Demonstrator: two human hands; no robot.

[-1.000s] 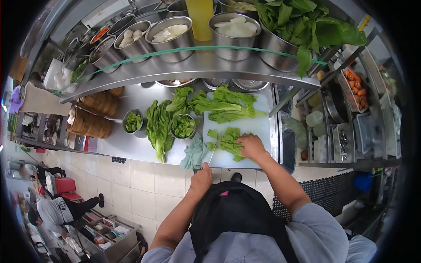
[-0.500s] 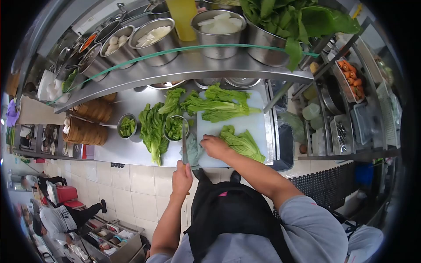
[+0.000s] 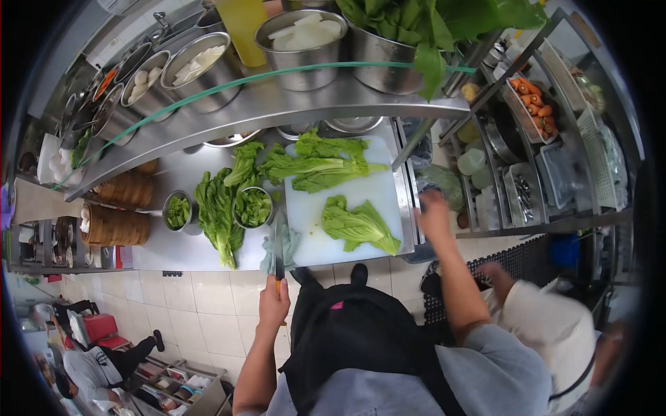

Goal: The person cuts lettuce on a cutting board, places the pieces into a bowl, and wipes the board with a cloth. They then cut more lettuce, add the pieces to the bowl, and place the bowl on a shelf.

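Right hand (image 3: 433,216): swung from beside the cloth (image 3: 291,244) out past the board's right edge; couldn't tell whether it held anything!
Lettuce (image 3: 359,225): lying on the white board (image 3: 316,252).
Knife (image 3: 279,248): gripped in the left hand (image 3: 274,305), over the cloth.
Steel bowls (image 3: 269,216): two, both holding chopped greens.
Shelf tin (image 3: 302,76): white slices inside.
Rack basket (image 3: 520,114): carrots, piled!

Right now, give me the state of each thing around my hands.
Left hand: closed around the knife
Knife: blade bare, pointing away from you
Right hand: right of the board, grip unclear
Board: partly covered with leafy greens
Cloth: crumpled
Two pots: uncovered, holding cut greens
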